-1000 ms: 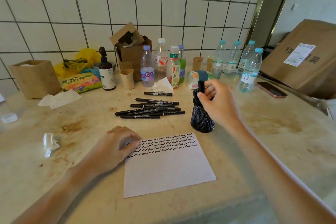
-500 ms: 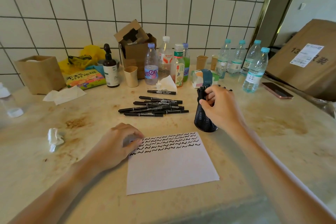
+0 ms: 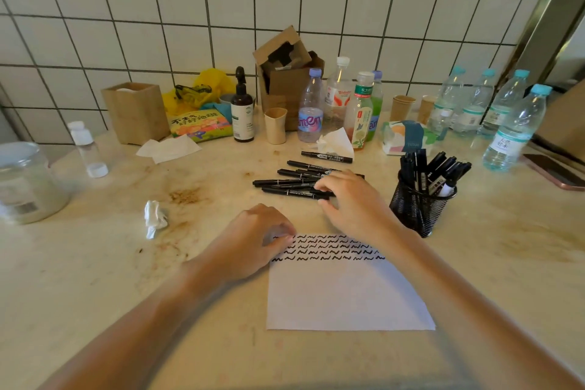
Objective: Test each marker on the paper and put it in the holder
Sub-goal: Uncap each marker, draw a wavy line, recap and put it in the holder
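Our left hand [image 3: 250, 244] presses curled fingers on the paper [image 3: 342, 288] while our right hand [image 3: 354, 203], fingers spread, touches the marker pile [image 3: 285, 182] left of the holder [image 3: 418, 209].

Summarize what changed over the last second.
The right hand left the black mesh holder, where it had been putting in a marker, and moved left onto the pile of black markers; its fingers touch them, grip unclear. The left hand stayed on the white paper.
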